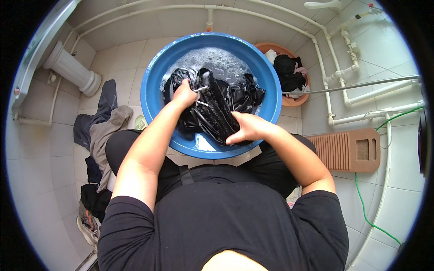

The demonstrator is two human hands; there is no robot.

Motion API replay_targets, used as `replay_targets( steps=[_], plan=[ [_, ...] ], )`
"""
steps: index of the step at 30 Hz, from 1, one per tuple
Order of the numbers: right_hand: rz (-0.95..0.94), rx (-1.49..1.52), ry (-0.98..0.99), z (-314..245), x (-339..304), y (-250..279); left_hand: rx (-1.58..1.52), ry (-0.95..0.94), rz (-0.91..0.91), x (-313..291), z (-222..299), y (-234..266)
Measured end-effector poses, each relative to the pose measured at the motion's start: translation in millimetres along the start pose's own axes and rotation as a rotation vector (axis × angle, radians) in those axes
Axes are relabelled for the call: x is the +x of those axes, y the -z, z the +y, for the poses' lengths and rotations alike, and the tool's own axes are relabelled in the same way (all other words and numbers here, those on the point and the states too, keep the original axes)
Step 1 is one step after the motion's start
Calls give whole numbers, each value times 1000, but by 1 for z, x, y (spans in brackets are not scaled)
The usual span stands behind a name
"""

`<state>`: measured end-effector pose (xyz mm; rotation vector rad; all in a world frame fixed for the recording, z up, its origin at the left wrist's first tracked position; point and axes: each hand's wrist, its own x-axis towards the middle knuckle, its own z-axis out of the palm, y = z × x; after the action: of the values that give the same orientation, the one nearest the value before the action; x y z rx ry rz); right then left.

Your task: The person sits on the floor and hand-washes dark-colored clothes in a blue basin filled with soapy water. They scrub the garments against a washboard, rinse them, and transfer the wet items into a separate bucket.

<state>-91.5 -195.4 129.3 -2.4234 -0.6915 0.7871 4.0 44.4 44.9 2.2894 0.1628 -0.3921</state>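
A wet black garment (212,108) lies bunched in soapy water (212,58) inside a large round blue basin (151,90). At its upper left, my left hand (184,94) is closed on the cloth. My right hand (247,126) grips the lower right part, thumb on top and the other fingers hidden beneath. Between the two hands a stretch of the fabric is raised, with white suds streaked along it. Other shiny black folds spread toward the basin's right side; whether they belong to the same garment I cannot tell.
An orange basin (304,100) of dark and light clothes stands behind the blue one on the right. A brown washboard (346,151) lies at right near white pipes (337,90) and a green cord (368,219). Clothes (108,128) and a shoe (88,223) lie left, below a white pedestal (72,67).
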Motion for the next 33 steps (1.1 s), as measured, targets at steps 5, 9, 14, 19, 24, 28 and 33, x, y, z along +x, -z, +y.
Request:
replay_targets(
  steps=[5, 9, 14, 19, 24, 28, 33],
  plan=[
    [175, -96, -156, 7, 0, 21, -576, -131, -188, -12, 19, 45],
    [463, 463, 222, -20, -7, 68, 103, -501, -155, -31, 56, 63],
    [423, 509, 608, -78, -34, 125, 173, -599, 224, -15, 40, 53],
    [251, 470, 771, -75, -51, 145, -503, -369, -287, -25, 76, 40],
    [414, 1128, 159, -17, -50, 141, -1249, -243, -442, -27, 68, 34],
    [635, 1114, 182, -28, -27, 120, -1043, -571, -410, -68, 105, 46],
    [521, 981, 365, -80, 20, 109, -525, -526, -17, -77, 130, 27]
  ],
)
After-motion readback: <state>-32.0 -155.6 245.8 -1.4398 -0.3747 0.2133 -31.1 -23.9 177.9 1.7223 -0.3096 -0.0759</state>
